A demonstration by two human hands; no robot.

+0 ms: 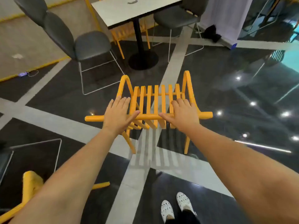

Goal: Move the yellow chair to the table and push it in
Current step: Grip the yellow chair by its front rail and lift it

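Note:
The yellow slatted chair (156, 97) stands on the dark floor in the middle of the view, its seat facing the table. The white square table (129, 12) on a black pedestal stands beyond it at the top centre. My left hand (118, 113) lies flat over the left part of the backrest's top rail, fingers stretched out and apart. My right hand (184, 112) lies the same way over the right part of the rail. Neither hand is closed around the rail; I cannot tell whether the palms touch it.
A grey chair (90, 44) stands left of the table and another grey chair (176, 18) to its right. A second yellow chair (119, 34) sits at the table's far left side. Part of another yellow chair (30, 183) is at the bottom left. My white shoes (176, 206) are below.

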